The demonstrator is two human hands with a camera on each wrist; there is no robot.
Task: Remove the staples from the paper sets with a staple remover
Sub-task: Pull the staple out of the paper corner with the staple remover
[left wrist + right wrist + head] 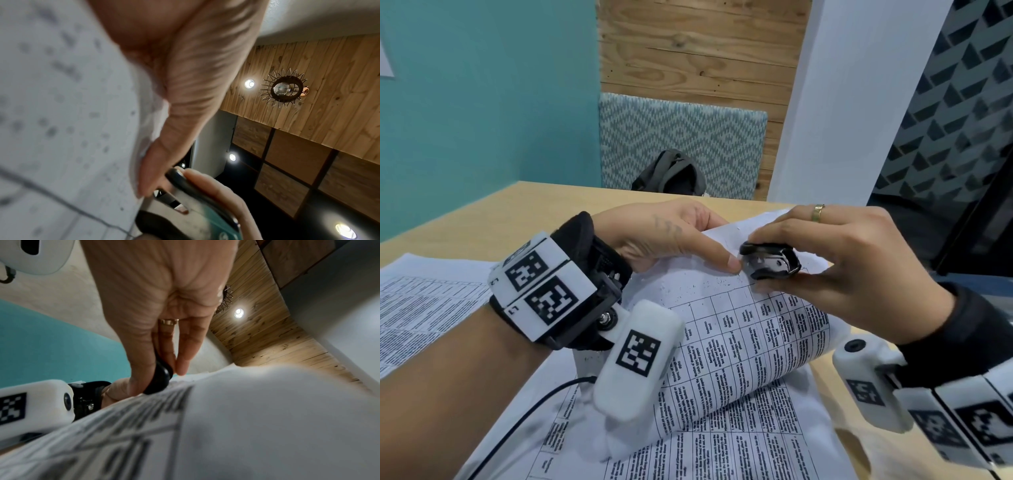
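A stapled paper set [750, 329] printed with tables is lifted off the wooden table, its top corner raised between my hands. My left hand [674, 236] pinches that corner, thumb on the printed side beside the tool. My right hand [835, 270] grips a black staple remover [768, 261] between thumb and fingers, its metal claws set against the paper's top edge. The left wrist view shows the remover [191, 199] close to my left thumb [156, 165]. In the right wrist view the remover [159, 378] touches the paper [246, 418]. The staple itself is hidden.
More printed sheets [424, 301] lie flat on the table [482, 212] at left and under the lifted set. A black cable [524, 411] runs across the lower sheets. A dark backpack [671, 171] sits on the patterned bench behind the table's far edge.
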